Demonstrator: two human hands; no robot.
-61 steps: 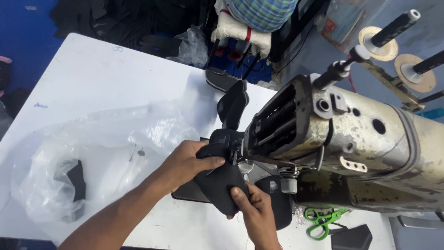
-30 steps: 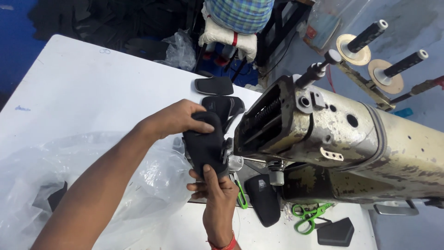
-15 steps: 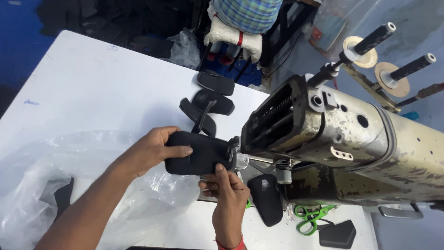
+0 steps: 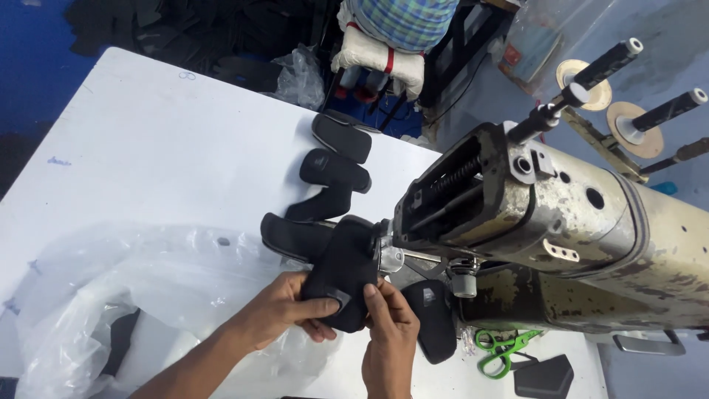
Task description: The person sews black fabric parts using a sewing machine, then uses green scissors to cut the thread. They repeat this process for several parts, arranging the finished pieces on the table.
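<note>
Black padded piece (image 4: 346,272) is sitting right at the sewing machine (image 4: 532,222), long axis tilting up-right toward the needle end. Left hand (image 4: 284,310) is pinching its lower edge, and right hand (image 4: 388,336) is pressing fingers together against its right side. Clear plastic bag (image 4: 148,295) on the white table (image 4: 148,148) is holding another dark piece (image 4: 118,347).

Free room: bare white table (image 4: 148,148) lies open beyond and left of the left hand (image 4: 277,314). Obstacles: sewing machine head (image 4: 532,214) blocks the way just right of the right hand (image 4: 388,340); black padded pieces (image 4: 332,174) are strung out ahead; crumpled plastic bag (image 4: 125,295) is spread to the left; green scissors (image 4: 502,347) lie at near right.
</note>
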